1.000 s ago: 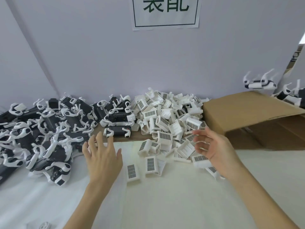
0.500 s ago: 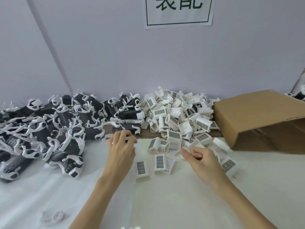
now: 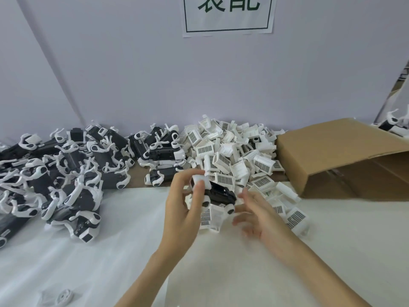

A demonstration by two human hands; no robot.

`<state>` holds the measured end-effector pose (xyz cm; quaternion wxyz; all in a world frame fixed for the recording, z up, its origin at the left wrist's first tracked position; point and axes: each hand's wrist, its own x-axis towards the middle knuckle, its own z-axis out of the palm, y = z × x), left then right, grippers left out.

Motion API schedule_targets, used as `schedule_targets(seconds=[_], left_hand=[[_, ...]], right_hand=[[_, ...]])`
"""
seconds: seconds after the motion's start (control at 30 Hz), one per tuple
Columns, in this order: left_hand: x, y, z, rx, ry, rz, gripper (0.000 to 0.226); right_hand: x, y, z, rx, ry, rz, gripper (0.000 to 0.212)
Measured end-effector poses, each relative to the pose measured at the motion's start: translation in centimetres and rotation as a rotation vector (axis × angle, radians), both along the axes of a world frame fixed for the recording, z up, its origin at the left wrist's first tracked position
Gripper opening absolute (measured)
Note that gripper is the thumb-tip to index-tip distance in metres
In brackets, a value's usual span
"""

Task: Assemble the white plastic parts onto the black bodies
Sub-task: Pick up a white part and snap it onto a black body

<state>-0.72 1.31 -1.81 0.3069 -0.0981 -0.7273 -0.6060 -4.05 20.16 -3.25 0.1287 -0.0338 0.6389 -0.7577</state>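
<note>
1. The left hand (image 3: 186, 209) is raised above the white table (image 3: 243, 273) near the middle of the view. Its fingers curl round a black body (image 3: 221, 193), which juts out of the hand toward 3 o'clock.
2. The thumb (image 3: 199, 193) presses on the near side of a white part (image 3: 201, 180) at the body's left end, and the fingertips close over that part from the far side, so the white part sits pinched between thumb and fingers.
3. The right hand (image 3: 261, 216) is at 3 o'clock from the body, blurred. Its fingers are spread and relaxed, holding nothing, with the fingertips just beside the body's right end; I cannot tell whether they touch it.
4. A heap of loose white parts (image 3: 234, 151) lies at 12 to 1 o'clock from the hands, against the wall.
5. A heap of black bodies with white pieces (image 3: 66, 169) spreads at 9 to 10 o'clock.
6. A cardboard box (image 3: 332, 156) lies on its side at 2 o'clock, touching the white heap.
7. A paper sign (image 3: 228, 16) hangs on the wall at 12 o'clock.
</note>
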Motion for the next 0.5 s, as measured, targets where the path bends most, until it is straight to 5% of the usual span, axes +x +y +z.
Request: schedule_targets(seconds=[0.3,0.5], left_hand=[[-0.61,0.49,-0.27,0.464,-0.317,-0.056,0.039],[-0.76,-0.09,-0.14,0.31,-0.449,-0.031,0.05]], right_hand=[[0.62,-0.28,0.6,0.079,0.315,0.049,0.046],[0.24,-0.23,-0.13,0.146,0.377,-0.018,0.052]])
